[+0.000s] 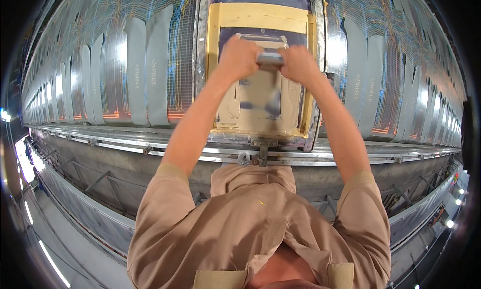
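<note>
Both my arms reach forward over a screen-printing frame (201, 48), a rectangular metal-edged frame with yellowish tape inside it. My left hand (239, 58) and my right hand (299, 64) are closed around the two ends of a squeegee (271, 58), whose light grey bar shows between them. The squeegee's blade is blurred and cannot be made out. Cream-coloured paste (256, 97) is smeared over the dark mesh below my hands, with thicker ridges along the sides. A metal clamp (263, 150) sits at the frame's near edge.
Long grey fabric pieces (136, 71) with printed lettering lie in rows on the long table, left and right of the frame; more grey pieces (375, 83) continue right. A metal rail (125, 141) runs along the table's near edge, close to my body. Walkway floor (45, 224) shows lower left.
</note>
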{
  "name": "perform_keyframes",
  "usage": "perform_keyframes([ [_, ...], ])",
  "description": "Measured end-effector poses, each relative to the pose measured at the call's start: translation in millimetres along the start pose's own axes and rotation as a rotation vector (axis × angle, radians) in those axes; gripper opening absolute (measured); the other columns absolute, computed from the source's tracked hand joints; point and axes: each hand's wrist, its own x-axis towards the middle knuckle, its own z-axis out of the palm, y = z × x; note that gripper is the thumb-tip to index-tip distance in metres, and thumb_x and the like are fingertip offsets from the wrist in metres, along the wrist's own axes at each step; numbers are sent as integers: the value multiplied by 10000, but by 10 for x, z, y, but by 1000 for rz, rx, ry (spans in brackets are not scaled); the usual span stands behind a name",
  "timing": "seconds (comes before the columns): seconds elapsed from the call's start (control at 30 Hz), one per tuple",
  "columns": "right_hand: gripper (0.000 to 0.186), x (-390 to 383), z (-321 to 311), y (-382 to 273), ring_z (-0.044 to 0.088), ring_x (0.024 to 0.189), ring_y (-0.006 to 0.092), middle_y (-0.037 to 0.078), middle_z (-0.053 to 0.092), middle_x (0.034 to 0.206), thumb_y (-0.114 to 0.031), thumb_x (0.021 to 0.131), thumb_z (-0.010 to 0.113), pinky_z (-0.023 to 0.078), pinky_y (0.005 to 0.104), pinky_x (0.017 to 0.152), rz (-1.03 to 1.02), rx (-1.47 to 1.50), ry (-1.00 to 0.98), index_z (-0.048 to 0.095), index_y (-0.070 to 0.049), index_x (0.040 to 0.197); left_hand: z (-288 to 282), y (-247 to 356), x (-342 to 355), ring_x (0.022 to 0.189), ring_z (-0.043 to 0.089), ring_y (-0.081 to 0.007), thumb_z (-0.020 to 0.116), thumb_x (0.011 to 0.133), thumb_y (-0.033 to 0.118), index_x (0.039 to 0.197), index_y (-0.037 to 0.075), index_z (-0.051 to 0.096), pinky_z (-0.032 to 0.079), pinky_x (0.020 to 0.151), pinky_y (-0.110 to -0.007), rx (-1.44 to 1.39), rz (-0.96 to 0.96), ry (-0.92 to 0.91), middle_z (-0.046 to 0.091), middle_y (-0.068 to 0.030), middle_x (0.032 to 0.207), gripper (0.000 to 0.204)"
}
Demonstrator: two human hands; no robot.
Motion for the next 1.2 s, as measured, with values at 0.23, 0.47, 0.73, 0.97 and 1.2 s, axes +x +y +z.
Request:
perform_keyframes([
  [0.23, 131, -1124, 523, -534, 665, 821, 334, 147, 694, 745, -77, 661, 717, 504, 449, 828, -125, 82, 166, 708, -75, 792, 105, 685, -1228, 810, 681, -281, 791, 643, 123, 805, 152, 711, 473, 765, -420, -60, -6, -13, 703, -36, 821, 183],
  [0.47, 168, -152, -68, -114, 713, 821, 364, 167, 728, 803, -181, 739, 754, 569, 466, 774, -29, -106, 66, 751, -74, 867, -183, 149, -166, 824, 709, -281, 799, 702, 240, 840, 145, 742, 503, 813, -420, 58, 8, -72, 734, -85, 816, 177],
  [0.73, 224, 851, -498, 334, 711, 802, 375, 173, 743, 866, -243, 781, 769, 572, 459, 756, 88, 53, -114, 739, -59, 905, -387, -289, 805, 796, 701, -359, 794, 720, 302, 862, 155, 749, 558, 753, -459, -27, -144, -138, 734, -131, 808, 209],
  [0.97, 164, 678, -377, 271, 703, 774, 381, 185, 724, 814, -192, 791, 741, 558, 478, 720, 63, -25, -68, 716, -44, 856, -258, -247, 653, 780, 708, -321, 799, 710, 263, 889, 148, 768, 544, 805, -438, 5, -104, -100, 750, -102, 825, 215],
  [1.2, 182, -766, 349, -379, 674, 870, 328, 153, 702, 813, -130, 703, 757, 501, 453, 877, -65, 3, -6, 742, -114, 884, 28, 494, -878, 806, 697, -263, 787, 699, 166, 803, 139, 716, 464, 795, -418, -52, -10, -67, 718, -67, 818, 129],
])
